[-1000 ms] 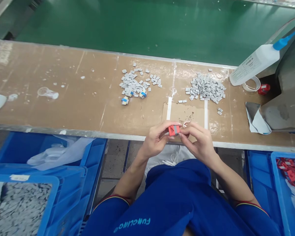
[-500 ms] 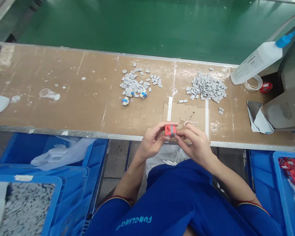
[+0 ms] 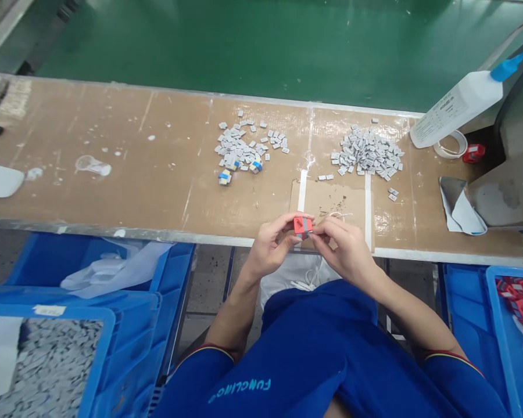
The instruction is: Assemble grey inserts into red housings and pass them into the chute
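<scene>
Between thumb and fingers, my left hand [image 3: 269, 247] holds a small red block with a grey band [image 3: 303, 226] above the bench's front edge. My right hand [image 3: 344, 241] is closed in a pinch at the block's right side, its fingertips touching it; whether a small piece is between them is hidden. Just beyond lies a cardboard sheet [image 3: 331, 194] held by white tape strips. A heap of small grey tiles [image 3: 370, 152] sits behind it to the right. Another scatter of grey tiles [image 3: 239, 145] lies to the left, with several blue-and-yellow pieces [image 3: 225, 177] at its front.
A white bottle with a blue nozzle [image 3: 455, 110] leans at the right near a tape roll [image 3: 451, 144] and folded paper [image 3: 462, 209]. Blue crates stand below: grey tiles [image 3: 61, 354] at left, red parts [image 3: 520, 302] at right. A green surface [image 3: 253, 52] runs behind the bench.
The red block has turned slightly in my left hand, and my right fingers have shifted a little against it. The whole view has moved slightly.
</scene>
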Motion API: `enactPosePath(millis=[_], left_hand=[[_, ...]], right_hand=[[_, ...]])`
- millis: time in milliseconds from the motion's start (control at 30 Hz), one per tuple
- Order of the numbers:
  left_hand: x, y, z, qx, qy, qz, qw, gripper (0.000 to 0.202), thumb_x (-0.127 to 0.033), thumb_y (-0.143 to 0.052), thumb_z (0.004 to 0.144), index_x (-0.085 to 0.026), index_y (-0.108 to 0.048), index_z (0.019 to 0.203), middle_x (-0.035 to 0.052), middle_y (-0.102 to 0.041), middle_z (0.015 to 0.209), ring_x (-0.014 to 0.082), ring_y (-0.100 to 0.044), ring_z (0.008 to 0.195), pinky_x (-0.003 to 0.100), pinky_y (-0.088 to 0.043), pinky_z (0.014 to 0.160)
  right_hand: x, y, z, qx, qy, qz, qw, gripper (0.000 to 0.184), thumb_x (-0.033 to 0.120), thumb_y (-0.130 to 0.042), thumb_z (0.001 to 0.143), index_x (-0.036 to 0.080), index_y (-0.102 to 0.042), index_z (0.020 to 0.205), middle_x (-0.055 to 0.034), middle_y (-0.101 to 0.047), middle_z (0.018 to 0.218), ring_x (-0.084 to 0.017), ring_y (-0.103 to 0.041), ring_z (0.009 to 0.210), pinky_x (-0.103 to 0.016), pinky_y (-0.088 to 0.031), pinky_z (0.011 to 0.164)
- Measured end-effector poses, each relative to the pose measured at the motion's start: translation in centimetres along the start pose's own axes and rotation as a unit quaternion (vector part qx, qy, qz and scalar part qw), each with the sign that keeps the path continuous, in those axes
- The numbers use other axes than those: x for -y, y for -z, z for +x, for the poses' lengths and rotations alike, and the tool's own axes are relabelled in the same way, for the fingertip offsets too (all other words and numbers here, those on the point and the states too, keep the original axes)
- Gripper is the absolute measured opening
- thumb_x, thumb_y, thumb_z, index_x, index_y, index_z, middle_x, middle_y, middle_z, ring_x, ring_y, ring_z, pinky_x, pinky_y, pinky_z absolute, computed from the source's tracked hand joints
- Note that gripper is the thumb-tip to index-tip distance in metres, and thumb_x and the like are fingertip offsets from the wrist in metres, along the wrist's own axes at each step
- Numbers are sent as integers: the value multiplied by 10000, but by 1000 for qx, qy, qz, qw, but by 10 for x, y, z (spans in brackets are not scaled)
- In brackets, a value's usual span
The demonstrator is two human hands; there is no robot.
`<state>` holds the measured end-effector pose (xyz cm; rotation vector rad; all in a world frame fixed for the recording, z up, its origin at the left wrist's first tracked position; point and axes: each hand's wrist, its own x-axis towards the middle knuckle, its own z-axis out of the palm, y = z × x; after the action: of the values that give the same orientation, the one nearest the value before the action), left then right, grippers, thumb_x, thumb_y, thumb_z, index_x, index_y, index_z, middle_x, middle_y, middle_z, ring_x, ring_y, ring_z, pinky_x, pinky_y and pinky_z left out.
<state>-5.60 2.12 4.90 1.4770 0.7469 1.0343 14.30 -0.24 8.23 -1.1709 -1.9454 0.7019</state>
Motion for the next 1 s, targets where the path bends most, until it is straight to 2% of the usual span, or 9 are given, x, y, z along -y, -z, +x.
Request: enactPosePath(millis=[167, 433, 600, 733, 833, 1000], left_hand=[[7, 5, -1, 3, 29, -29, 999, 459, -407, -715, 973, -160, -663, 1356, 161, -760, 1288, 256, -755, 1160, 313, -607, 989], [7, 4, 1, 18, 15, 6, 1000, 405, -359, -695, 987, -145, -670, 1330, 148, -783, 1233, 237, -767, 1127, 290, -604, 972], [1, -2, 3, 0, 24, 9, 1000, 399, -373, -700, 984, -143, -680, 1309, 151, -778, 1238, 256, -766, 1122, 329, -604, 986], [-1, -3, 7, -3, 31, -22, 999, 411, -377, -711, 978, -158, -670, 1323, 154, -763, 1280, 263, -753, 1159, 340, -594, 1017], [0, 1, 10, 8, 45, -50, 998, 465, -408, -711, 977, -153, -650, 1361, 158, -762, 1278, 258, -758, 1139, 320, -613, 960], [3, 4, 10, -16, 92, -45, 995, 510, -447, -734, 953, -140, -669, 1356, 153, -779, 1219, 260, -754, 1124, 312, -622, 926]], right_hand=[[-2, 1, 3, 22, -12, -12, 1000, 141, 187, -550, 1007, 180, -648, 906, -46, -718, 828, -130, -612, 659, -258, -487, 656], [-9, 1, 8, 36, -27, -10, 999, 163, 148, -594, 921, 197, -572, 768, 19, -628, 649, -106, -554, 566, -224, -416, 576], [-7, 1, 4, 40, -52, 2, 998, 153, 166, -579, 951, 190, -597, 800, -3, -665, 692, -120, -592, 598, -237, -449, 601], [0, 10, 7, 47, -81, 25, 995, 137, 184, -580, 979, 176, -662, 870, -28, -719, 751, -132, -629, 637, -252, -475, 625], [3, 17, 11, 56, -91, 57, 993, 163, 207, -577, 994, 174, -693, 884, -27, -731, 747, -130, -636, 633, -246, -465, 608], [-1, 16, 15, 83, -144, 145, 975, 186, 272, -593, 1002, 161, -691, 889, -32, -732, 756, -120, -626, 618, -225, -462, 561]])
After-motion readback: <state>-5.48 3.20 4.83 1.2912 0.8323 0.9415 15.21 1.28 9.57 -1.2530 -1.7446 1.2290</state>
